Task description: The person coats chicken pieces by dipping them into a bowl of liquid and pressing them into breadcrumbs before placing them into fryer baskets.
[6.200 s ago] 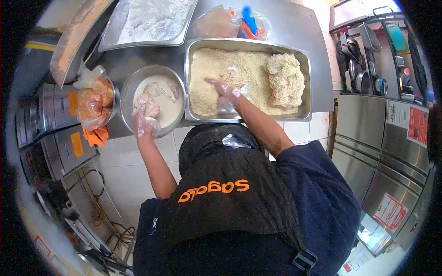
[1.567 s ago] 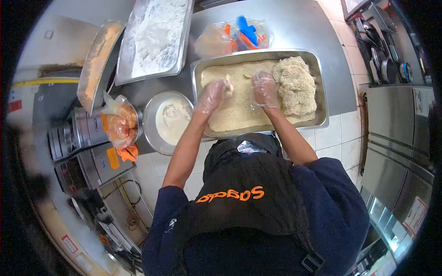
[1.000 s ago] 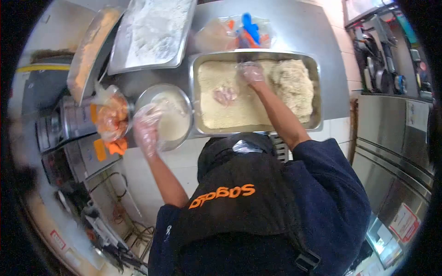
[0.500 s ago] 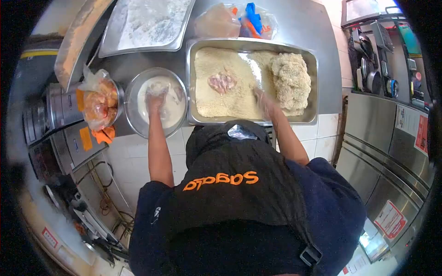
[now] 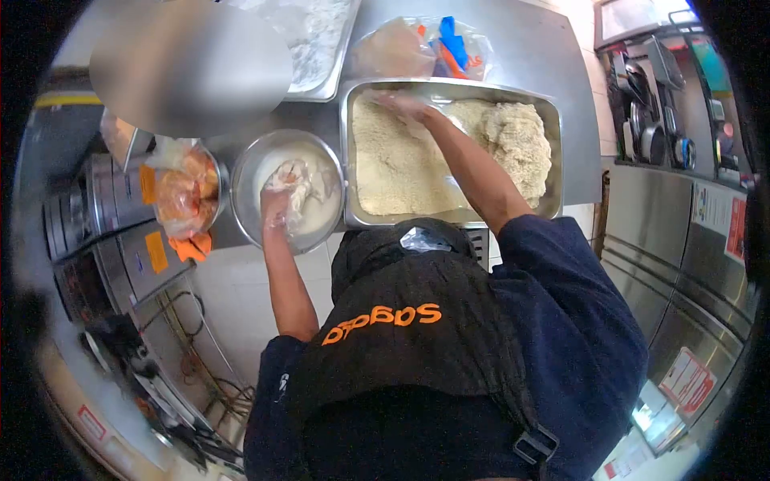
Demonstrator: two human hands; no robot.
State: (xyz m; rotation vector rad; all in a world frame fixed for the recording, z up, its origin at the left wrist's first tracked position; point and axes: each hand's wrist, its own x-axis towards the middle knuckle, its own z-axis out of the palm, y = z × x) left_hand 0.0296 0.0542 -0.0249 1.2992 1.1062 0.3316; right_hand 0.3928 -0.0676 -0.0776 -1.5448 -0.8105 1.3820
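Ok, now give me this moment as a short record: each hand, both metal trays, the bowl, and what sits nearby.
left hand: in the bowl, holding a pale raw meat piece
left hand position: near side of bowl
right hand: over the crumb tray's far left corner; blurred, grip unclear
bowl: round, milky liquid inside
crumb tray: crumbs, crumb-coated heap at right
powder tray: white powder, partly out of view
nearby: plastic bag of orange-toned food left of bowl

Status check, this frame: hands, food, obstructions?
Left hand gripping pale raw meat piece in round metal bowl of white liquid. Right hand blurred, over beige crumbs in rectangular steel tray; grip unreadable. No obstruction seen.
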